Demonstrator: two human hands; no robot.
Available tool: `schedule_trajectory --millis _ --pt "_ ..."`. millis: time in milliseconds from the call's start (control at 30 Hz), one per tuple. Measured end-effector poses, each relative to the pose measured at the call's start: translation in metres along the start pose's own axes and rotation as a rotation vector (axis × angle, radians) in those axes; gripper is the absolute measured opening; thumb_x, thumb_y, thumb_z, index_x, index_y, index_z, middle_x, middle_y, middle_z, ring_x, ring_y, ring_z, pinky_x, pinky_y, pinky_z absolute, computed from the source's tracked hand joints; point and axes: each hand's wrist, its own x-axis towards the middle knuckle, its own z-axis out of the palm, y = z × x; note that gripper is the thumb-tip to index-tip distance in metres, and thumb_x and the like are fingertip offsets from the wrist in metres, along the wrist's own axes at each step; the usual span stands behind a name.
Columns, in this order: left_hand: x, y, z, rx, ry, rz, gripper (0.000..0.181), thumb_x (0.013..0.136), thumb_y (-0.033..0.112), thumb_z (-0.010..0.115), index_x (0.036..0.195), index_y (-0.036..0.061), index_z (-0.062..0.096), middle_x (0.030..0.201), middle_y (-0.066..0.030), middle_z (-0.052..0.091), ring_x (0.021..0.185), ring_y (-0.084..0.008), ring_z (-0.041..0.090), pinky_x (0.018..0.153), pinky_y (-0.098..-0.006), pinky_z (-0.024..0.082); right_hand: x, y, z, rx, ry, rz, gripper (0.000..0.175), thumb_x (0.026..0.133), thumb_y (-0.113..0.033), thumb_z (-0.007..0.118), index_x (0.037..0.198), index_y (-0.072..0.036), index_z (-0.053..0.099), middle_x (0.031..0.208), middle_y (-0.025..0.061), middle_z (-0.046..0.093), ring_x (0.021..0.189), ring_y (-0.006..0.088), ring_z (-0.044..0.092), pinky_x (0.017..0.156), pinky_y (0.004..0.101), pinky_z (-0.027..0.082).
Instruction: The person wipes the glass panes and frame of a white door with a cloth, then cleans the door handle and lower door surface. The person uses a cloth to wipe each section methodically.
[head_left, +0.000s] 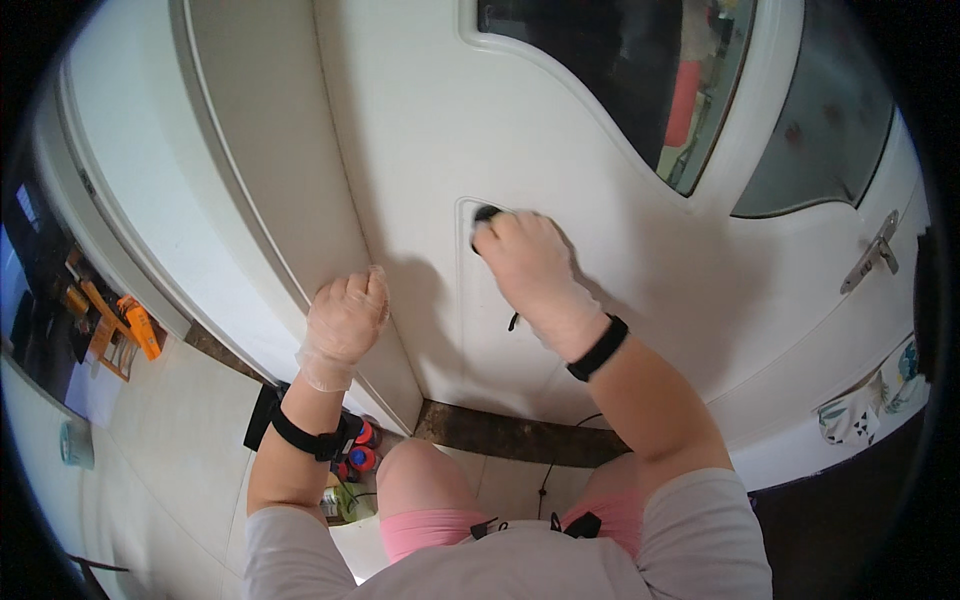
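In front of me is a white panel door (420, 105) with a raised moulding. My right hand (532, 262), in a clear disposable glove, is closed around a small black object (486, 216) against the door's lower panel. The hand covers most of that object, so its kind cannot be told. A thin black end (513, 322) shows below the palm. My left hand (346, 319), also in a clear glove, is a fist beside the white door frame (289, 172). Nothing is seen in it.
A metal door handle (885, 255) is at right, below dark glass panes (600, 67). Bottles with red and blue caps (364, 457) stand by my left knee, near a green-labelled container (349, 502). A black cable (546, 484) runs over the floor. Orange items (139, 326) are at far left.
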Motion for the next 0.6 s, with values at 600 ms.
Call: schedule_trajectory --millis 600 --pt "-0.001 0.0 0.008 0.056 0.062 0.032 0.029 0.071 0.015 0.064 0.098 0.0085 0.055 0.073 -0.0047 0.052 0.062 -0.022 0.055 0.056 -0.0353 0.048 -0.072 0.014 0.007 -0.049 0.114 0.15 0.008 0.07 -0.009 0.056 0.078 -0.009 0.053 0.075 0.0061 0.046 0.071 0.0233 0.048 0.065 0.0358 0.042"
